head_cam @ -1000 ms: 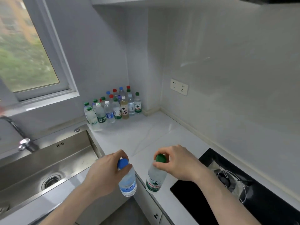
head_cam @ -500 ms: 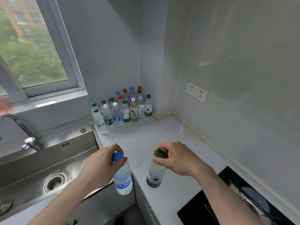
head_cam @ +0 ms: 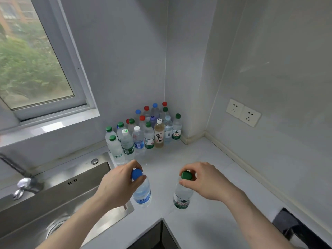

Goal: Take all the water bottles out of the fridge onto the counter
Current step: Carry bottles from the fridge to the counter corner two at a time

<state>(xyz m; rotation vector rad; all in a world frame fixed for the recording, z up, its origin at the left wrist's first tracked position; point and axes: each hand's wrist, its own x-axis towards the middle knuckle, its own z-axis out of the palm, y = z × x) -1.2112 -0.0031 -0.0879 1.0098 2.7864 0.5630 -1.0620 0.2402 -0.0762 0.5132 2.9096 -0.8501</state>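
My left hand (head_cam: 117, 184) grips a clear water bottle with a blue cap and blue label (head_cam: 142, 192) by its neck, over the white counter (head_cam: 203, 177) beside the sink's right rim. My right hand (head_cam: 206, 180) pinches the neck of a clear bottle with a green cap and green label (head_cam: 182, 195), upright above the counter. Whether either bottle's base touches the counter I cannot tell. A cluster of several water bottles (head_cam: 143, 132) with green, blue, red and white caps stands in the far corner against the wall. The fridge is out of view.
A steel sink (head_cam: 53, 198) with a tap (head_cam: 23, 182) lies to the left under a window. A black cooktop (head_cam: 298, 229) sits at the lower right. A double wall socket (head_cam: 243, 112) is on the right wall. Dark cabinet fronts (head_cam: 154, 238) show below the counter's inner corner.
Both hands have carried their bottles forward, from beyond the counter's front edge to over the counter, nearer the bottle cluster. The view has shifted toward the corner.
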